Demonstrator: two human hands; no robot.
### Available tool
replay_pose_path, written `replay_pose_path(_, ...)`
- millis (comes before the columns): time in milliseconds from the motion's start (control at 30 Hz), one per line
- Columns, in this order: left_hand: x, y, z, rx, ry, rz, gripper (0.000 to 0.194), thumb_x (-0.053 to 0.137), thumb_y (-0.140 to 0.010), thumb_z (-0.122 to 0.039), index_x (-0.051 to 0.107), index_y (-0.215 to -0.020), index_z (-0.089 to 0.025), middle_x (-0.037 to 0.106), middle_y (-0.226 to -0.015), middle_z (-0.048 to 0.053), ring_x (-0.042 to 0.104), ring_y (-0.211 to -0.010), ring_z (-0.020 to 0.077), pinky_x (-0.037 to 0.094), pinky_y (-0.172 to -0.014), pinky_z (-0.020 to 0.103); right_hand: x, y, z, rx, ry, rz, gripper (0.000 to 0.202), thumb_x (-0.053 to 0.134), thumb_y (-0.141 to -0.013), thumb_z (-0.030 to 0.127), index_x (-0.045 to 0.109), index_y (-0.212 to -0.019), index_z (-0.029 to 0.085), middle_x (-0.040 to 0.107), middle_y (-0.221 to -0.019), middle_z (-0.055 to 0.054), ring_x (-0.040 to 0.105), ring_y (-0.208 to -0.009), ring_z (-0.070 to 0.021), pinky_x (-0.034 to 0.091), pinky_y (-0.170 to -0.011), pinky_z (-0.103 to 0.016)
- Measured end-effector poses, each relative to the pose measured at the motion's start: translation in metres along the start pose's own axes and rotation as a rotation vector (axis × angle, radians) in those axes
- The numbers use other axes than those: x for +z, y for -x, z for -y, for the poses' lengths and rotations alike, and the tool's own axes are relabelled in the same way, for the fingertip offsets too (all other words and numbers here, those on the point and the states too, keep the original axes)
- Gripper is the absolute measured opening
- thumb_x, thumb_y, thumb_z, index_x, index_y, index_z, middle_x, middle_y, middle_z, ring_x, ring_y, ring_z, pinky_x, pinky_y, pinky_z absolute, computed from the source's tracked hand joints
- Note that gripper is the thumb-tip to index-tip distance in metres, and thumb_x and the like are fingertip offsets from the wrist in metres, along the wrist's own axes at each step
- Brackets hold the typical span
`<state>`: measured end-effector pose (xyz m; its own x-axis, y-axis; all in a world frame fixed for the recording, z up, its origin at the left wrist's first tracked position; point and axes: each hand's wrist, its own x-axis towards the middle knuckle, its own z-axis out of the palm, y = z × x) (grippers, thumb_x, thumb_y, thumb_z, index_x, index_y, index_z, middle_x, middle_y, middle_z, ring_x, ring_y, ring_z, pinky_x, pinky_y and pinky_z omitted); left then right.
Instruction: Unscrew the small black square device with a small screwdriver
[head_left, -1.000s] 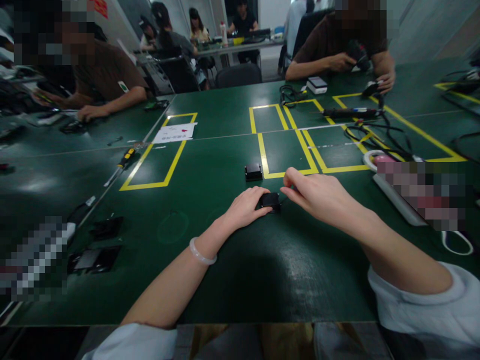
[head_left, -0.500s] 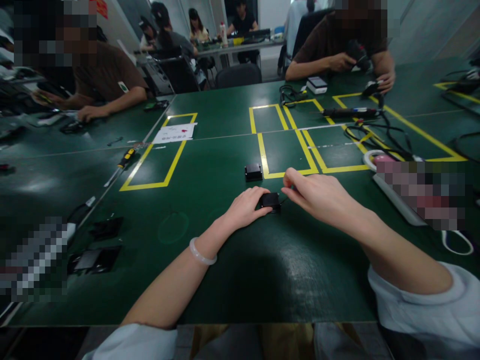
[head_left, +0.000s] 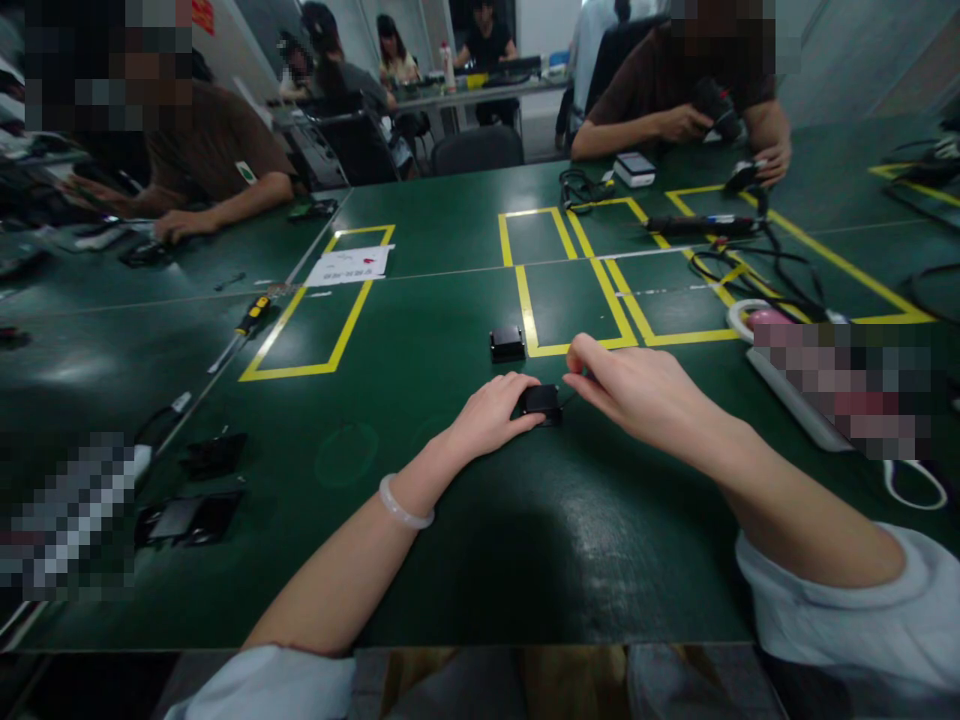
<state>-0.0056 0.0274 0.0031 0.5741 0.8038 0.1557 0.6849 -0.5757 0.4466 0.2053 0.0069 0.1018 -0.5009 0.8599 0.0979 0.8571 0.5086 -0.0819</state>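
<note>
My left hand (head_left: 496, 414) grips a small black box-shaped part (head_left: 541, 401) from its left side, thumb along the near edge and fingers over the far edge. The part rests on the green table (head_left: 420, 580). Just to its right, my right hand (head_left: 622, 385) is closed in a pinch. A thin dark stick or wire runs from those fingertips to the part's right side; its kind is too small to make out. A second black box-shaped part (head_left: 507, 344) lies a little beyond my left hand, touched by neither hand.
Yellow tape outlines (head_left: 581, 352) mark the table. At left are a yellow-black screwdriver (head_left: 253, 316), a paper sheet (head_left: 351, 265) and dark flat parts (head_left: 191, 519). Cables (head_left: 787, 290) and a blurred-out object on a grey base (head_left: 802, 405) lie right. Two people sit across.
</note>
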Motion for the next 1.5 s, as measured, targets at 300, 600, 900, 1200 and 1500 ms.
replay_pose_path(300, -0.0008, -0.0003, -0.0003, -0.012, 0.006, 0.01, 0.037, 0.059, -0.087, -0.041, 0.05, -0.117, -0.022, 0.059, -0.109, 0.006, 0.057, -0.101, 0.0242, 0.047, -0.087, 0.039, -0.0008, -0.0002, 0.0007, -0.004, -0.004, 0.003, 0.021, 0.041, -0.093, 0.04, 0.048, -0.099, 0.021, 0.065, -0.073, -0.001, 0.059, -0.062, -0.0186, 0.022, -0.049, -0.026)
replay_pose_path(600, -0.0011, 0.0, -0.001, -0.017, 0.009, 0.007, 0.037, 0.059, -0.087, -0.04, 0.05, -0.117, -0.022, 0.059, -0.108, 0.006, 0.057, -0.1, 0.0242, 0.047, -0.087, 0.039, -0.0022, 0.0009, 0.0016, -0.02, -0.043, -0.014, 0.02, 0.041, -0.092, 0.033, 0.047, -0.105, 0.02, 0.066, -0.081, -0.003, 0.059, -0.066, -0.018, 0.024, -0.05, -0.026)
replay_pose_path(900, -0.0008, -0.0005, -0.001, -0.01, -0.002, 0.009, 0.037, 0.058, -0.088, -0.042, 0.05, -0.117, -0.021, 0.059, -0.108, 0.007, 0.057, -0.1, 0.024, 0.047, -0.086, 0.038, -0.0034, -0.0007, 0.0036, 0.018, 0.014, 0.021, 0.021, 0.034, -0.095, 0.033, 0.049, -0.103, 0.02, 0.067, -0.077, -0.003, 0.061, -0.065, -0.019, 0.022, -0.05, -0.026)
replay_pose_path(1200, -0.0012, -0.0002, -0.0011, -0.008, -0.001, 0.012, 0.038, 0.058, -0.087, -0.042, 0.05, -0.118, -0.021, 0.059, -0.109, 0.007, 0.057, -0.101, 0.0243, 0.047, -0.087, 0.039, -0.0041, 0.0002, 0.0027, 0.008, -0.003, 0.022, 0.023, 0.035, -0.095, 0.039, 0.05, -0.098, 0.021, 0.067, -0.076, -0.004, 0.06, -0.064, -0.0186, 0.022, -0.051, -0.026)
replay_pose_path(1500, -0.0008, -0.0004, -0.0007, -0.013, 0.008, 0.004, 0.037, 0.06, -0.087, -0.041, 0.05, -0.117, -0.022, 0.059, -0.11, 0.006, 0.057, -0.101, 0.0244, 0.047, -0.087, 0.039, -0.0041, 0.0008, 0.0024, -0.009, -0.048, -0.003, 0.017, 0.038, -0.093, 0.032, 0.047, -0.102, 0.02, 0.065, -0.078, -0.003, 0.059, -0.064, -0.0175, 0.023, -0.05, -0.025)
